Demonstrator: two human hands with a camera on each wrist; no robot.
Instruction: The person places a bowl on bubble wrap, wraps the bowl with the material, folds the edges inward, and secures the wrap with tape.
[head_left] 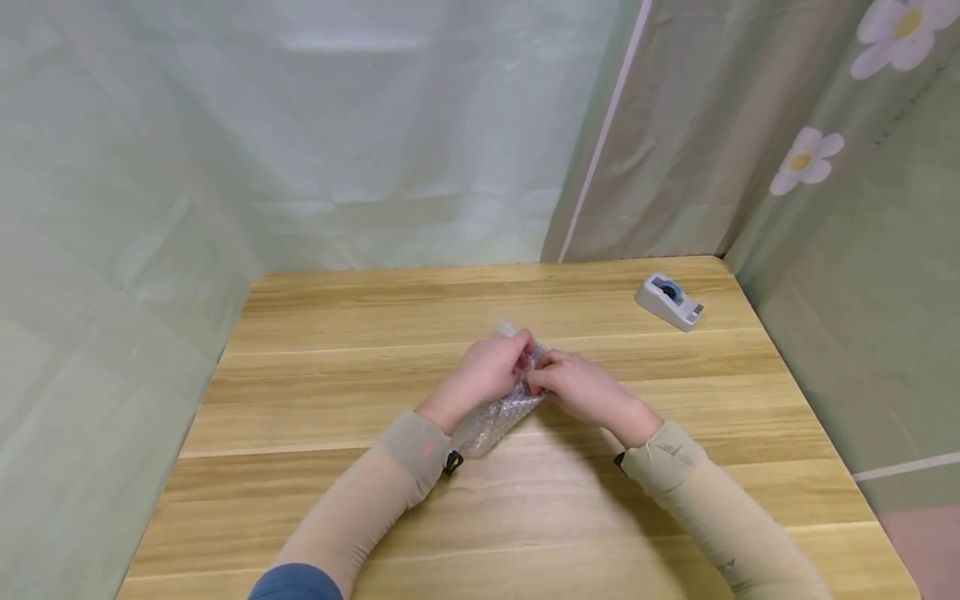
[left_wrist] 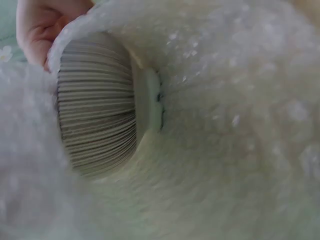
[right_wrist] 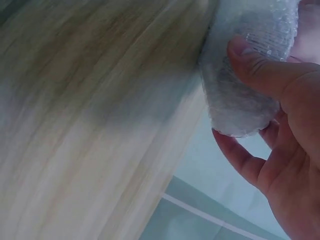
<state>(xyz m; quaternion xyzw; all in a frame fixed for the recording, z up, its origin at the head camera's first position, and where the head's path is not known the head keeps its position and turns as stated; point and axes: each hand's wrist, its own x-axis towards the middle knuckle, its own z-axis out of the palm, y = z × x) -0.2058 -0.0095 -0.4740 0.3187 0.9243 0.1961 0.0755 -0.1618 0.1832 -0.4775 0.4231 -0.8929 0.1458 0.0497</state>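
A sleeve of clear bubble wrap (head_left: 495,421) lies slantwise under my hands at the middle of the table. Within it, the left wrist view looks through the open end at a thing with many thin stacked ribs (left_wrist: 100,102) and a pale, dark-edged piece (left_wrist: 154,100) beside them. My left hand (head_left: 489,367) grips the wrap near its far end. From the right, my right hand (head_left: 581,387) holds the same end, its thumb (right_wrist: 245,57) pressed on the wrapped ribs and its fingers curled round the edge.
At the back right of the wooden table (head_left: 315,400) stands a grey and white tape dispenser (head_left: 670,302) with a blue core. Pale green curtains (head_left: 420,150) hang behind the table and along both sides.
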